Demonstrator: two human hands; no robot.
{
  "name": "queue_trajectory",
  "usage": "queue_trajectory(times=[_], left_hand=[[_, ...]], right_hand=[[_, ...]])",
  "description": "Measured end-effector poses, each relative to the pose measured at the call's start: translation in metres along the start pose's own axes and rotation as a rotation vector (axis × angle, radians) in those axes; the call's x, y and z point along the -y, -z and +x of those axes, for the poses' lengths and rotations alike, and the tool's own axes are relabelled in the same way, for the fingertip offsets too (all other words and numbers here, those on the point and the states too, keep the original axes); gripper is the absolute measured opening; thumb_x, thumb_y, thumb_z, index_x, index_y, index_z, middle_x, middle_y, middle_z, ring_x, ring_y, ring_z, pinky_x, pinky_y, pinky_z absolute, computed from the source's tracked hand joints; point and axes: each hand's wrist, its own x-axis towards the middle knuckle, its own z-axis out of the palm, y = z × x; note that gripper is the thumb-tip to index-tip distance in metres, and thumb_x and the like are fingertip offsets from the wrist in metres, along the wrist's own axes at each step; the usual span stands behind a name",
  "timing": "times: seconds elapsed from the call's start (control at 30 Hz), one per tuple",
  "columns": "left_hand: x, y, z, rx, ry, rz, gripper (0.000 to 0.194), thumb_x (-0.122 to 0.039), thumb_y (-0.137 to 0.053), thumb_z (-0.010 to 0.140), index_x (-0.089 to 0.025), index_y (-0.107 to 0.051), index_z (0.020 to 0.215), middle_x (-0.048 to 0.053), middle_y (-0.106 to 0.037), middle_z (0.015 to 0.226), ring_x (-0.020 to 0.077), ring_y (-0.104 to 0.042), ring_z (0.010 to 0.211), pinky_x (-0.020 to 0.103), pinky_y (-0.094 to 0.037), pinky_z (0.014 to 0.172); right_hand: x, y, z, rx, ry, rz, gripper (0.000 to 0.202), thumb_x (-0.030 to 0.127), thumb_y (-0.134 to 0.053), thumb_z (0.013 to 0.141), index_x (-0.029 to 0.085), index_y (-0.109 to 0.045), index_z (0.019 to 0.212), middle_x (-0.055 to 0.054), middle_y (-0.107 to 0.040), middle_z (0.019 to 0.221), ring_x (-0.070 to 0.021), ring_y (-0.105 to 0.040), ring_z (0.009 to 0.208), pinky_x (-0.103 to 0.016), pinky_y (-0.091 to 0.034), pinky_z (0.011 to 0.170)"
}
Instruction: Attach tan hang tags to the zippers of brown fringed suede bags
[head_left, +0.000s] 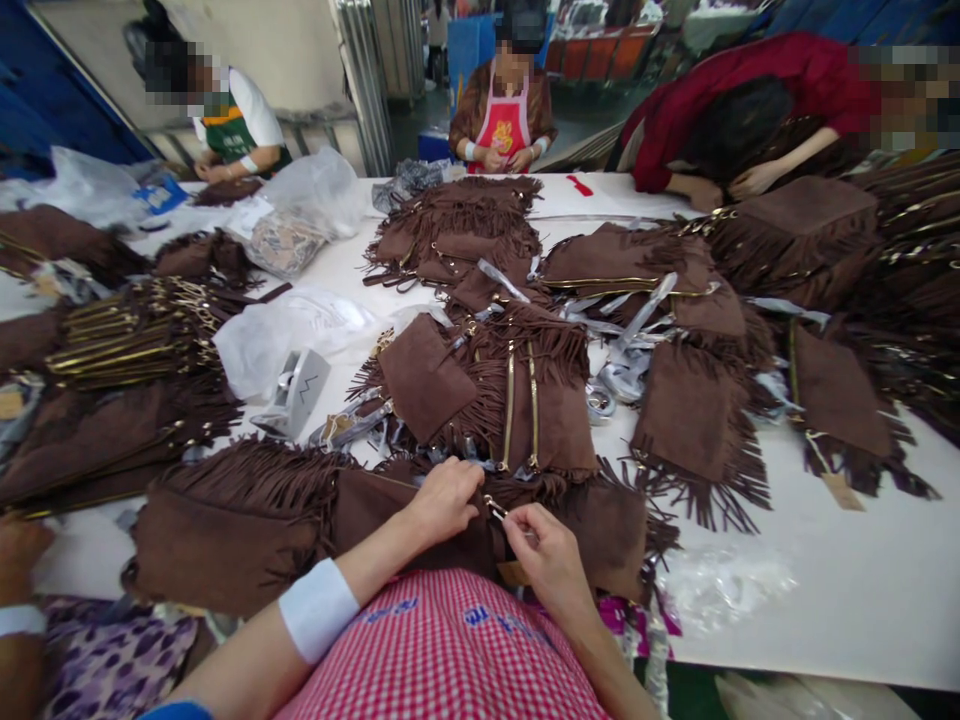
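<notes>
My left hand (448,502) is closed with curled fingers at the top edge of a brown suede-like bag (390,508) in front of me. Close by on the right, my right hand (546,552) pinches a small shiny metal clasp (495,508) at the bag's edge; its exact kind is hard to make out. A fringed brown bag (225,545) lies to the left of my hands, and another brown panel (611,530) is on the right. Just beyond them sit brown fringed bags with gold zips (532,410).
More fringed bags (682,410) spread across the white table (855,570). A grey-white device (296,392) stands left, beside plastic wrap (277,335). Clear plastic (724,590) lies front right. Several people work around the table; a person's hand (22,550) is at my far left.
</notes>
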Motion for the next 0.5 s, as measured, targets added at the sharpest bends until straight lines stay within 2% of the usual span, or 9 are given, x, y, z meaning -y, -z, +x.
queue_trajectory(times=[0.17,0.33,0.5], left_hand=[[0.001,0.000,-0.019,-0.003,0.040,-0.233,0.012,-0.014,-0.063,0.075,-0.018,-0.059,0.085,0.004,-0.062,0.089,0.0205,-0.056,0.088,0.029,-0.042,0.079],[0.002,-0.002,-0.027,-0.056,0.065,-0.340,0.012,-0.014,-0.064,0.073,-0.018,-0.057,0.081,0.002,-0.061,0.084,0.0185,-0.056,0.083,0.027,-0.040,0.075],[0.003,-0.004,-0.029,-0.084,0.068,-0.443,0.024,-0.013,-0.066,0.069,-0.019,-0.057,0.091,-0.002,-0.059,0.081,0.0162,-0.054,0.077,0.025,-0.038,0.068]], right_hand=[[0.005,-0.008,-0.001,0.011,0.041,-0.071,0.020,0.025,-0.049,0.089,0.022,-0.057,0.072,-0.001,-0.060,0.072,-0.0175,-0.059,0.067,-0.026,-0.043,0.064],[0.007,-0.013,-0.004,0.058,0.049,-0.117,0.018,0.024,-0.049,0.089,0.021,-0.058,0.074,-0.002,-0.061,0.074,-0.0174,-0.059,0.068,-0.026,-0.043,0.064],[0.010,-0.017,-0.003,0.038,0.053,-0.135,0.019,0.024,-0.048,0.089,0.021,-0.057,0.073,-0.001,-0.060,0.073,-0.0173,-0.060,0.068,-0.026,-0.042,0.064]])
